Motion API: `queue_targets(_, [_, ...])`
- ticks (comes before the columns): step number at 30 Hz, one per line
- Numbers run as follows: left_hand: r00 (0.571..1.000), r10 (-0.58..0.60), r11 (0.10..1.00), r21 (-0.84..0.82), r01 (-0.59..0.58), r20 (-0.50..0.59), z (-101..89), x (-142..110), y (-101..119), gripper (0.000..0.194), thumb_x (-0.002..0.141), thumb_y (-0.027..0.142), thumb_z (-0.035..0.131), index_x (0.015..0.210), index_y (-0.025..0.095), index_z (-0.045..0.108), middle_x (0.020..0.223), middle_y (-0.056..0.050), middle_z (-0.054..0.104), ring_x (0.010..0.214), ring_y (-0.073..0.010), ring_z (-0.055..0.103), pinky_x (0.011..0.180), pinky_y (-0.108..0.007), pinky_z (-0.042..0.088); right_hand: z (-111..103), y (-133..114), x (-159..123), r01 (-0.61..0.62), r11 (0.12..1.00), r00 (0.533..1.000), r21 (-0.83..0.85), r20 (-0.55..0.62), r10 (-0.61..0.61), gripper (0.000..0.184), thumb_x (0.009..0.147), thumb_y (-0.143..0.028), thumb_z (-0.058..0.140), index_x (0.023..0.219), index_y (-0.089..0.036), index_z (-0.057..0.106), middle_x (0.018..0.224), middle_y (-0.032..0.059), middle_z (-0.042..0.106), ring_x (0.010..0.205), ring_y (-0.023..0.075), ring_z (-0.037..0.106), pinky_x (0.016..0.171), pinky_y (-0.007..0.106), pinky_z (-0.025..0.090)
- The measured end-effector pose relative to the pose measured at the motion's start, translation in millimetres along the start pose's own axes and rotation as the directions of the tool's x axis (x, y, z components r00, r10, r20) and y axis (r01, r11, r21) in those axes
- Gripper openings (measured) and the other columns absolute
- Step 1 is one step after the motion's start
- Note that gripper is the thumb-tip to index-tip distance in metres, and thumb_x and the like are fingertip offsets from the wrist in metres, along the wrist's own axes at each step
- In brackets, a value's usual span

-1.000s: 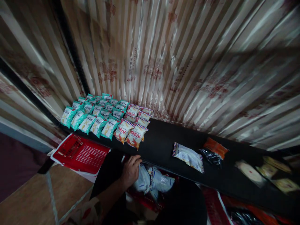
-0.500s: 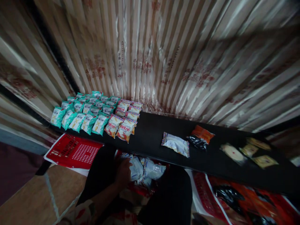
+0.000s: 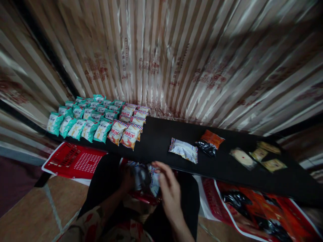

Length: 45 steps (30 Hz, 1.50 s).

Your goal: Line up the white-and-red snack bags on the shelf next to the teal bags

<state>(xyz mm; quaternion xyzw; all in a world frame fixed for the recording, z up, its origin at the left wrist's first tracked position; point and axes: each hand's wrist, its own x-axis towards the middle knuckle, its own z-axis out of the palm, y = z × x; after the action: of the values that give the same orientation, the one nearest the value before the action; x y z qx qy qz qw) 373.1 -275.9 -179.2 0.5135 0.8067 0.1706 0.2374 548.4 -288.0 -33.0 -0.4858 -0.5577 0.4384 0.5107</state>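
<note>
Between my knees sits a red basket (image 3: 145,198) with white-and-blue snack packets (image 3: 154,183) in it. My left hand (image 3: 127,178) is at the basket's left side, in deep shadow, its fingers too dark to make out. Over the right side of the basket is my right hand (image 3: 169,186), fingers stretched forward and slightly bent beside the packets. No packet shows in its grasp. A single white packet (image 3: 183,150) with striped ends lies on the black bench (image 3: 156,141) in front of my hands.
Rows of teal snack packets (image 3: 75,129) and white-and-orange packets (image 3: 130,135) stand at the bench's left. Farther right lie an orange-and-black packet (image 3: 209,143), a round pale wrapped item (image 3: 242,158) and yellowish packets (image 3: 274,165). Red bags (image 3: 78,159) sit below. A striped curtain (image 3: 156,60) hangs behind.
My right hand has come into view over the right side of the basket. My left hand remains at the basket's left. The view has shifted slightly, moving the bench items leftward.
</note>
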Motion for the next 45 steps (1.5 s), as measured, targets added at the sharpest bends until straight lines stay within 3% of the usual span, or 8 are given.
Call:
queue_targets(2, [1.0, -0.017, 1.0, -0.026, 0.017, 0.005, -1.2, 1.1, 0.3, 0.045, 0.069, 0.011, 0.05, 0.113, 0.012, 0.057, 0.123, -0.015, 0.055, 0.12, -0.0298, 0.043, 0.104, -0.043, 0.028, 15.8, 40.5, -1.0, -0.226, 0.973, 0.973, -0.034, 0.044, 0.228, 0.031, 0.078, -0.041, 0.056, 0.099, -0.02, 0.065, 0.102, 0.0078, 0.067, 0.098, 0.0224, 0.061, 0.089, 0.037, 0.046])
queue_targets(5, [1.0, -0.025, 0.998, -0.065, 0.025, 0.003, -5.7, 0.6, 1.1, 0.036, 0.068, 0.01, 0.05, 0.102, 0.012, 0.061, 0.115, -0.014, 0.058, 0.115, -0.0289, 0.046, 0.102, -0.042, 0.03, 31.6, 109.0, -11.6, -0.484, 0.871, 0.875, -0.086, -0.058, 0.481, 0.031, 0.064, -0.043, 0.063, 0.081, -0.018, 0.069, 0.087, 0.0081, 0.07, 0.09, 0.0261, 0.063, 0.087, 0.038, 0.046])
queue_targets(10, [1.0, 0.0, 0.99, -0.143, -0.003, -0.016, -14.5, -4.5, 3.4, 0.024, 0.068, 0.009, 0.049, 0.087, 0.014, 0.062, 0.106, -0.013, 0.058, 0.108, -0.0272, 0.049, 0.098, -0.042, 0.032, 32.6, 159.2, -29.4, -0.606, 0.794, 0.788, 0.045, -0.099, 0.607, 0.037, 0.053, -0.044, 0.069, 0.08, -0.019, 0.069, 0.083, 0.0056, 0.07, 0.087, 0.0252, 0.063, 0.078, 0.035, 0.048])
queue_targets(17, [0.997, 0.079, 0.941, -0.33, -0.074, 0.0, -23.0, -5.9, 4.4, 0.018, 0.065, 0.008, 0.048, 0.078, 0.016, 0.058, 0.086, -0.005, 0.06, 0.089, -0.0192, 0.056, 0.086, -0.032, 0.041, 33.3, 149.4, -30.1, -0.638, 0.765, 0.763, 0.083, -0.063, 0.643, 0.046, 0.051, -0.049, 0.071, 0.087, -0.021, 0.069, 0.077, 0.0037, 0.07, 0.079, 0.024, 0.064, 0.067, 0.033, 0.05])
queue_targets(26, [0.99, 0.142, 0.855, -0.501, -0.13, -0.014, -42.5, -13.1, 7.6, 0.01, 0.066, 0.018, 0.048, 0.073, 0.018, 0.055, 0.075, -0.002, 0.06, 0.078, -0.0187, 0.057, 0.077, -0.032, 0.043, 32.2, 130.8, -27.3, -0.643, 0.749, 0.754, 0.16, -0.04, 0.656, 0.053, 0.048, -0.05, 0.075, 0.089, -0.017, 0.069, 0.072, 0.001, 0.067, 0.074, 0.02, 0.062, 0.068, 0.029, 0.049])
queue_targets(33, [0.991, 0.133, 0.799, -0.591, -0.112, -0.007, -55.5, -23.5, 11.6, 0.013, 0.069, 0.024, 0.047, 0.079, 0.019, 0.054, 0.074, -0.001, 0.061, 0.071, -0.0177, 0.058, 0.07, -0.03, 0.045, 28.8, 105.0, -29.6, -0.655, 0.624, 0.705, 0.426, 0.046, 0.708, 0.06, 0.045, -0.043, 0.082, 0.096, -0.019, 0.061, 0.077, 0.0012, 0.067, 0.068, 0.0188, 0.064, 0.061, 0.029, 0.05])
queue_targets(38, [0.996, 0.092, 0.781, -0.619, -0.078, -0.009, -58.1, -33.5, 15.2, 0.013, 0.069, 0.027, 0.047, 0.077, 0.019, 0.053, 0.073, -0.001, 0.061, 0.07, -0.0177, 0.058, 0.069, -0.03, 0.046, 33.6, 83.7, -40.6, -0.652, 0.483, 0.628, 0.585, 0.058, 0.776, 0.058, 0.047, -0.042, 0.082, 0.096, -0.022, 0.058, 0.083, 0.0005, 0.069, 0.07, 0.0161, 0.064, 0.059, 0.026, 0.05])
queue_targets(45, [0.998, 0.057, 0.714, -0.7, -0.019, 0.03, -66.5, -43.5, 24.0, 0.016, 0.066, 0.029, 0.052, 0.079, 0.019, 0.054, 0.077, -0.002, 0.062, 0.076, -0.0181, 0.06, 0.073, -0.03, 0.046, 38.4, 58.9, -45.8, -0.618, 0.497, 0.696, 0.609, 0.129, 0.707, 0.05, 0.057, -0.048, 0.075, 0.095, -0.018, 0.062, 0.085, 0.0053, 0.071, 0.072, 0.0195, 0.065, 0.058, 0.027, 0.05])
